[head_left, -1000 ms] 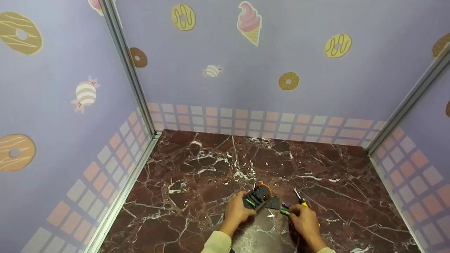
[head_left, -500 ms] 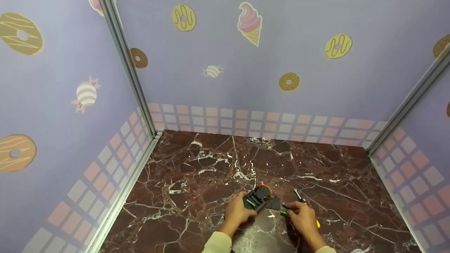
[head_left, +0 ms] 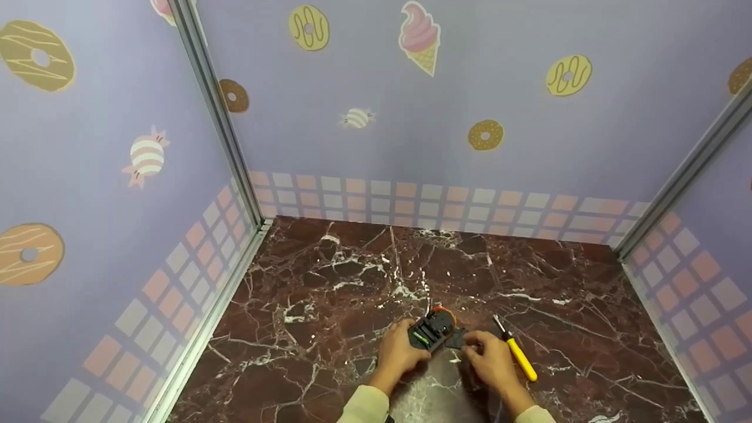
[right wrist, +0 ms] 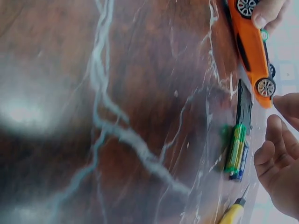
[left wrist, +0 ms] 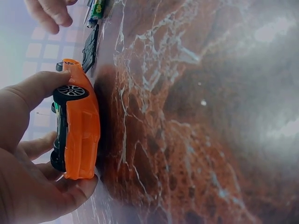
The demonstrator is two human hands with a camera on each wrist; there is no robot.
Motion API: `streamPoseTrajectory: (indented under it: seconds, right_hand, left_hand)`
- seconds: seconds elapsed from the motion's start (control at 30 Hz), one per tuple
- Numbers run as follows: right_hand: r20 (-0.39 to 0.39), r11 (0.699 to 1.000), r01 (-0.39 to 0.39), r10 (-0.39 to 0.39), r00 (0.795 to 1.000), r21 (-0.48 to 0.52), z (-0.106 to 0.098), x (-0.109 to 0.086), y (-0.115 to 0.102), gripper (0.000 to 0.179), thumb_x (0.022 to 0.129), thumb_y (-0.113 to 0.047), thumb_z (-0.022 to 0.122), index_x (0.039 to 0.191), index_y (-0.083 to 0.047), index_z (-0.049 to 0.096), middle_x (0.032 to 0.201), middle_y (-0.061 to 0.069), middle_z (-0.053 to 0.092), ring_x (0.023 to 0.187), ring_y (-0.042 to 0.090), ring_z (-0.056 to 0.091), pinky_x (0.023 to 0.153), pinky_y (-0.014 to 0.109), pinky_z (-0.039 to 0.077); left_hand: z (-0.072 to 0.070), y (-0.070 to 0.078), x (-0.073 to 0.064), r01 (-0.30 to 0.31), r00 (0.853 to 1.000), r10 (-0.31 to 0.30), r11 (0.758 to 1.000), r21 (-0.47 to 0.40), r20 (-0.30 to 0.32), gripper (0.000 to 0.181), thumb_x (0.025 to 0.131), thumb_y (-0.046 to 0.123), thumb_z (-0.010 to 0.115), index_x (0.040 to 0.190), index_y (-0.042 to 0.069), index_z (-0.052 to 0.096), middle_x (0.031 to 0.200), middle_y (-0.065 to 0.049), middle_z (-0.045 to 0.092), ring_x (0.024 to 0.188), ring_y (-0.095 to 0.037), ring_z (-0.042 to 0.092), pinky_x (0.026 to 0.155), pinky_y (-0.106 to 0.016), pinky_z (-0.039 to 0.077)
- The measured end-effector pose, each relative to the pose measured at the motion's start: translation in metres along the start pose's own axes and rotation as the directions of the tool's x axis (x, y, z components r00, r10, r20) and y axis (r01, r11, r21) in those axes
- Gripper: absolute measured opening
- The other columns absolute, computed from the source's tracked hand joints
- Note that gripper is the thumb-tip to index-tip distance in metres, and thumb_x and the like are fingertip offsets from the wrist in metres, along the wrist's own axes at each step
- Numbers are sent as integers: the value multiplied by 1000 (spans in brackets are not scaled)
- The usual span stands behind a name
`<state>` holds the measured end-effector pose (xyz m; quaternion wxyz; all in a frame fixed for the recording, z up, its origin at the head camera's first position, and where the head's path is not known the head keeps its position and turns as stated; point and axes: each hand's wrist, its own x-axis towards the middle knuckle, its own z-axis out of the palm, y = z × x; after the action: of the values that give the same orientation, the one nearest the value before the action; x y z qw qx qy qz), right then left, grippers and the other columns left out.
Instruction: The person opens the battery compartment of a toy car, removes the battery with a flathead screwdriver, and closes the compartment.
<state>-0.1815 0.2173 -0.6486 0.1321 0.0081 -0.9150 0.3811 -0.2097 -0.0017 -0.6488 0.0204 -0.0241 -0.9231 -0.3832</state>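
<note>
My left hand (head_left: 401, 351) grips an orange toy car (left wrist: 81, 135) lying upside down, its black underside facing up. Inside the car's battery compartment sits one green battery (head_left: 420, 338), beside slots without one. My right hand (head_left: 490, 358) hovers just right of the car with loosely bent fingers and nothing visible between them. Below it, a loose green battery (right wrist: 236, 148) and a blue battery (right wrist: 243, 162) lie side by side on the tabletop; the hand hides them in the head view. A black battery cover (right wrist: 244, 106) lies flat between the car and these batteries.
A screwdriver with a yellow handle (head_left: 521, 358) lies to the right of my right hand. The surface is dark red marbled stone (head_left: 329, 376). Purple walls (head_left: 411, 147) with sweets printed on them enclose it at the back and both sides.
My right hand has left the two loose batteries and shifted left toward the cover and car, uncovering the screwdriver handle. The left hand holds the car in place.
</note>
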Motion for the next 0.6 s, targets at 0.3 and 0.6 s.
streamPoseTrajectory:
  seconds: [0.3,0.6]
  right_hand:
    - [74,996,13,-20,997,91,8,3,-23,19,83,-5,81,101,-10,77,95,3,75,70,8,65,65,27,53]
    - [90,991,25,-37,995,131,16,4,-31,22,83,-2,80,104,-6,76,96,5,76,66,5,65,60,23,53]
  left_hand:
    - [0,0,-1,-14,1000,13,1000,3,8,76,60,26,96,127,12,65,111,-7,68,99,-27,63,85,-46,52]
    - [-2,0,0,-12,999,11,1000,9,30,74,63,27,96,128,13,64,106,-6,65,94,-25,59,81,-44,51]
